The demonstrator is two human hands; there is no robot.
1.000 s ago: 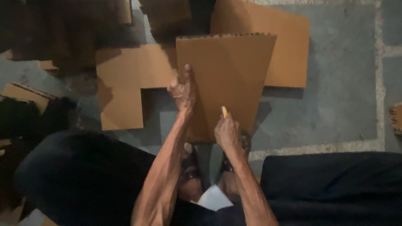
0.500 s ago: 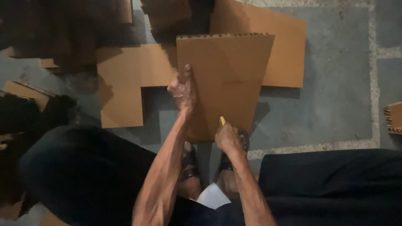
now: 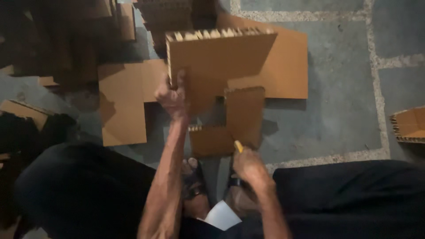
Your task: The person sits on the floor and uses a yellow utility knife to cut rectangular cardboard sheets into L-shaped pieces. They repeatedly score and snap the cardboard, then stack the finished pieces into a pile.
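Above the sandalled feet (image 3: pixel 195 186), left hand (image 3: pixel 173 98) closed on the left edge of a corrugated cardboard sheet (image 3: pixel 217 57), lifted and tilted. Just below that sheet, right hand (image 3: pixel 249 166) wrapped around a yellow-tipped cutter (image 3: pixel 238 146), touching the smaller cardboard piece (image 3: pixel 230 126) hanging under it. Behind the sheet, flat cardboard panels (image 3: pixel 121 104) on the grey tiled floor (image 3: pixel 341 97); far right of it, an open box corner (image 3: pixel 409 125).

A brown corrugated cardboard sheet (image 3: pixel 212 62) stands raised, its cut-off piece (image 3: pixel 230 128) hanging lower.
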